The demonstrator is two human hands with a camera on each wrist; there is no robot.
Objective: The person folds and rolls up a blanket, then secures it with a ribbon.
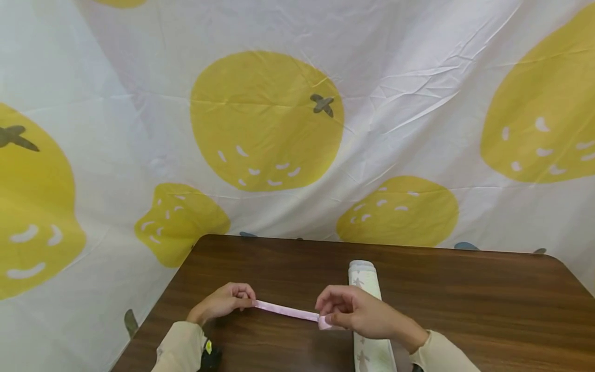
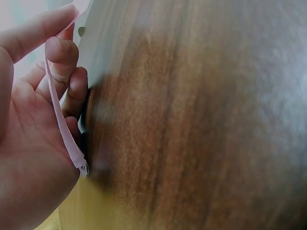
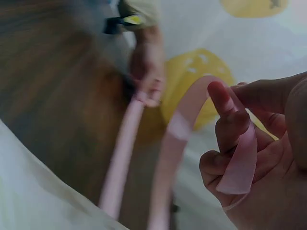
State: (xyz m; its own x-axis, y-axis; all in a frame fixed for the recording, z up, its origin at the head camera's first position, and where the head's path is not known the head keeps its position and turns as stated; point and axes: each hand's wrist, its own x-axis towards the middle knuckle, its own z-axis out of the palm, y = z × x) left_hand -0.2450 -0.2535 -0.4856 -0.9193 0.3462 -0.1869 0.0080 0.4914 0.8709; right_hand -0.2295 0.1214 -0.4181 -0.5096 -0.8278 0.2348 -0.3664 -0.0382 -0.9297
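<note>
A pink ribbon (image 1: 288, 311) stretches between the two hands above the table. My left hand (image 1: 225, 300) pinches it between thumb and forefinger, and its frayed end lies across the palm in the left wrist view. With thumb and fingertips my right hand (image 1: 367, 312) pinches another part of the ribbon (image 3: 240, 167), whose cut end hangs over the palm. Two lengths of ribbon run down in the right wrist view; where they join is hidden. A rolled white cloth (image 1: 364, 287) with a brownish print lies lengthwise on the table, partly behind the right hand and forearm.
The dark wooden table (image 1: 465, 294) has rounded far corners. Behind it and to the left hangs a white fabric sheet (image 1: 395, 103) printed with yellow fruit. A black object with a yellow mark (image 1: 210, 354) is at the left wrist.
</note>
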